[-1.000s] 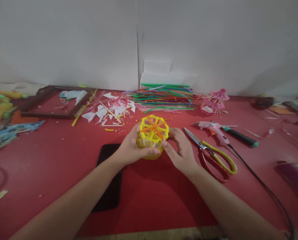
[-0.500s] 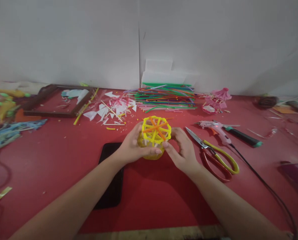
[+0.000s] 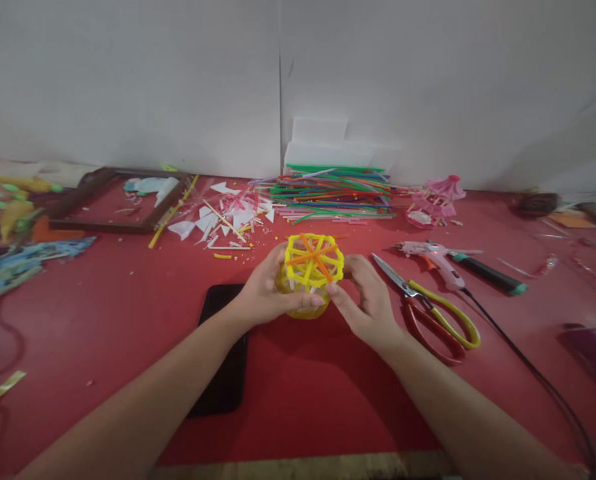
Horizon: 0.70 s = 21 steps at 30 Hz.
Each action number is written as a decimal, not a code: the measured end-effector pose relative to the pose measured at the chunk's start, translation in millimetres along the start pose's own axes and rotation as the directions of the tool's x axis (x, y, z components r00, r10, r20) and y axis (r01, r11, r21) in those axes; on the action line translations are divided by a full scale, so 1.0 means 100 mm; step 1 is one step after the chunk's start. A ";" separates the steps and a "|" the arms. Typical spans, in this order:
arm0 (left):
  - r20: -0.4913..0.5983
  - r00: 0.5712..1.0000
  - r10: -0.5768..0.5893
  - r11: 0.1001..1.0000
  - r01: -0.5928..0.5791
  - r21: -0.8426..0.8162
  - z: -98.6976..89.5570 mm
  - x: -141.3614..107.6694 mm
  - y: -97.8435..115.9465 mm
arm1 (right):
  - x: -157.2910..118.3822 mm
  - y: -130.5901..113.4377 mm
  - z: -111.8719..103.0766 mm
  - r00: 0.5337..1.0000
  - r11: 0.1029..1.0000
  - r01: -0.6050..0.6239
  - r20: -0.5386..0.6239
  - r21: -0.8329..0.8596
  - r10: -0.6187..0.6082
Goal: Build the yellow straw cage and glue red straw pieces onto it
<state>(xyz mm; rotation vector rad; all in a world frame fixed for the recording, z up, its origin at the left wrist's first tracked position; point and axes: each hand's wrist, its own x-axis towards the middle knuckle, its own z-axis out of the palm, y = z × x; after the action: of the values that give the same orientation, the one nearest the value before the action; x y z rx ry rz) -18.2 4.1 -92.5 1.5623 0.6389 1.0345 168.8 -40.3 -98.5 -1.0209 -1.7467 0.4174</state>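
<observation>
Both hands hold a small yellow craft model (image 3: 312, 270) upright in the middle of the view. Its many-sided top is a wheel of yellow and orange straw pieces, with pale sticks below and a yellow base. My left hand (image 3: 265, 290) wraps round its left side, thumb across the front near the base. On the opposite side, my right hand (image 3: 365, 300) grips it with the thumb at the upper rim. The far fingers are partly hidden behind the model. A black phone-like slab (image 3: 223, 367) lies beneath my left forearm.
To the right lie scissors (image 3: 428, 307), a pink glue gun (image 3: 435, 257) with a black cord, and a green-black cutter (image 3: 488, 272). Behind are coloured straws (image 3: 333, 193), a pink model (image 3: 435, 200), white scraps (image 3: 228, 217) and a brown frame (image 3: 103, 227), on the red table (image 3: 128, 320).
Almost nothing differs; the whole scene sits a few pixels further right. Both hands keep the same hold on the yellow model.
</observation>
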 end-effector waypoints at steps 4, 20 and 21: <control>-0.006 1.000 0.001 1.000 -0.001 0.018 -0.01 -0.01 0.00 | 0.00 -0.01 0.00 1.000 1.000 0.001 -0.004 -0.004 -0.001; 0.081 0.984 -0.156 0.978 0.143 0.150 0.01 -0.05 -0.18 | -0.02 0.34 0.08 0.833 0.700 -0.338 -0.145 0.630 0.533; 0.088 0.985 -0.151 0.978 0.136 0.160 0.01 -0.05 -0.18 | -0.02 0.36 0.09 0.834 0.700 -0.356 -0.128 0.619 0.537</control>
<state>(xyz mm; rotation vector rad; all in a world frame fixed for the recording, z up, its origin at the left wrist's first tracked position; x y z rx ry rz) -17.8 4.0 -111.6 1.6638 0.7656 0.8096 176.8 -19.5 -128.6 -0.9883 -0.9659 0.9890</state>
